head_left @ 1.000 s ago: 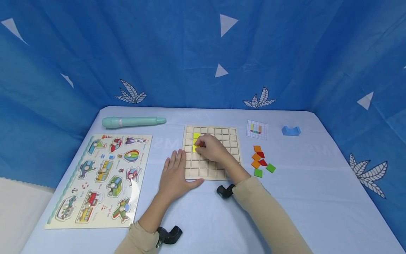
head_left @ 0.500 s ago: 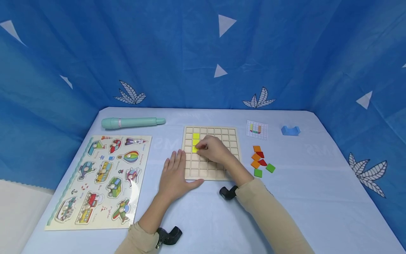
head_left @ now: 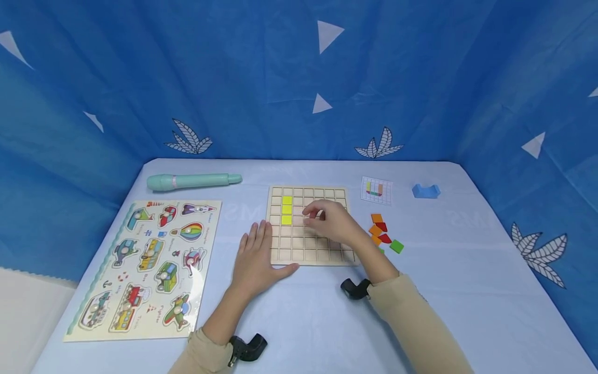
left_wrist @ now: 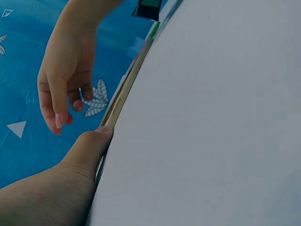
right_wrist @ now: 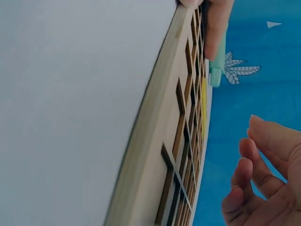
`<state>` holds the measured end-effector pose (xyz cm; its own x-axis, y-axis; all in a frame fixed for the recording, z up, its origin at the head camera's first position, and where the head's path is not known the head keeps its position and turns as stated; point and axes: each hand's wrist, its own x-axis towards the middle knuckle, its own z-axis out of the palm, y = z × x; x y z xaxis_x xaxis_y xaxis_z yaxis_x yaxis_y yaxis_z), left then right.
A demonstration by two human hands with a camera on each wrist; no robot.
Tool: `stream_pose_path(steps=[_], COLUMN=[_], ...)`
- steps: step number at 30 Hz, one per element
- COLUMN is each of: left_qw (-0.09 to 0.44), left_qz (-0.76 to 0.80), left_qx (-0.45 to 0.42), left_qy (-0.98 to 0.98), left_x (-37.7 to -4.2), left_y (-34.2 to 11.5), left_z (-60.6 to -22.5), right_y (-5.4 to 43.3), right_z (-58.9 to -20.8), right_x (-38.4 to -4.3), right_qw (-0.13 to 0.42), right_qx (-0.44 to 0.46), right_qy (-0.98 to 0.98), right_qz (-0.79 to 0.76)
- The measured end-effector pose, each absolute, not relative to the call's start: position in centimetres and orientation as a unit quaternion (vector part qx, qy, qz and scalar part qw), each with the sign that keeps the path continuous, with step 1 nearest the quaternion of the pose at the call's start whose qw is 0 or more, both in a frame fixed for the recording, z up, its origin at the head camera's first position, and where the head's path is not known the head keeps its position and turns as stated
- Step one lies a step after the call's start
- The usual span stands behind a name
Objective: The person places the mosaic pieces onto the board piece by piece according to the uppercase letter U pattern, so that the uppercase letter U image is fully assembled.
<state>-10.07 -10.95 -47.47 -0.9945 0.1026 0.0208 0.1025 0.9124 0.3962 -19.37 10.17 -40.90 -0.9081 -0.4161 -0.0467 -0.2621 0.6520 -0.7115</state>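
Wooden grid board (head_left: 299, 242), three yellow tiles (head_left: 287, 210) aligned.

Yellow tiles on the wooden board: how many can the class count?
3, on the wooden board, second column from the left in the head view: far tile, middle tile and near tile. The right hand covers some cells, so others may be hidden.

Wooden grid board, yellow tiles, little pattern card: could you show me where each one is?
Wooden grid board (head_left: 297, 242): head view, on a bare square in its nearer half.
Yellow tiles (head_left: 287, 209): head view, on the middle tile of three.
Pattern card (head_left: 376, 190): head view, middle of its printed face.
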Motion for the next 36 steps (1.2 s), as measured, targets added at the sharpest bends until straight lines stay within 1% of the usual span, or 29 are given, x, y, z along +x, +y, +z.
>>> stream_pose_path(steps=[13, 16, 23, 36], left_qw=[0.0, 0.0, -0.004, -0.009], left_qz=[0.212, 0.216, 0.214, 0.216], left_qx=[0.055, 0.057, 0.06, 0.06], left_qy=[0.976, 0.975, 0.975, 0.974], left_x=[-10.1, -10.1, -10.0, -10.0], left_y=[-10.9, -10.9, -11.0, -11.0], left_z=[-47.4, -47.4, -47.4, -47.5], right_y=[15.6, 17.0, 20.1, 24.6], right_z=[-39.9, -40.0, -40.5, -41.4], right_x=[-18.0, -17.9, -17.6, -17.1], right_qw=[0.089, 0.085, 0.094, 0.076], right_qx=[-0.169, -0.167, -0.133, -0.097], right_qy=[0.903, 0.905, 0.909, 0.92], right_qz=[-0.386, -0.383, -0.383, -0.371])
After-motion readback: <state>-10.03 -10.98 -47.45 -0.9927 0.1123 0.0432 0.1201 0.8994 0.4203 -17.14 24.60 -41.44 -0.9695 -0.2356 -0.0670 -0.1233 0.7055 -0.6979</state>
